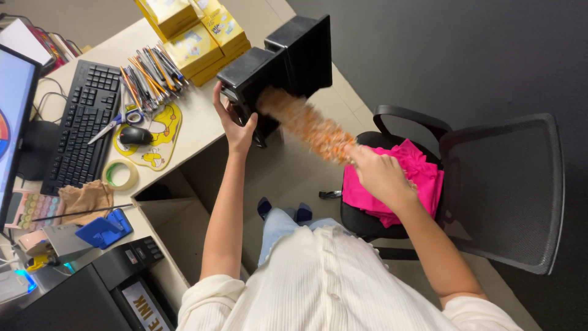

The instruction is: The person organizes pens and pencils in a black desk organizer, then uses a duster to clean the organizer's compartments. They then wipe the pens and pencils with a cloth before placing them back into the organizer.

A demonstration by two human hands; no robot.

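Observation:
My left hand (234, 124) grips the near end of a black plastic desk organiser (288, 64), holding it tipped up off the desk edge. My right hand (380, 176) holds the handle of an orange fluffy duster (306, 124). The duster's head is blurred and lies against the organiser's underside. Both arms reach forward from my white ribbed top.
The beige desk (196, 113) holds a black keyboard (86, 122), mouse (135, 135) on a yellow pad, scissors, a pile of pens (150, 70), a tape roll (120, 175) and yellow boxes (196, 37). A black mesh chair (508, 184) with a pink cloth (416, 178) stands right. A printer (92, 288) sits lower left.

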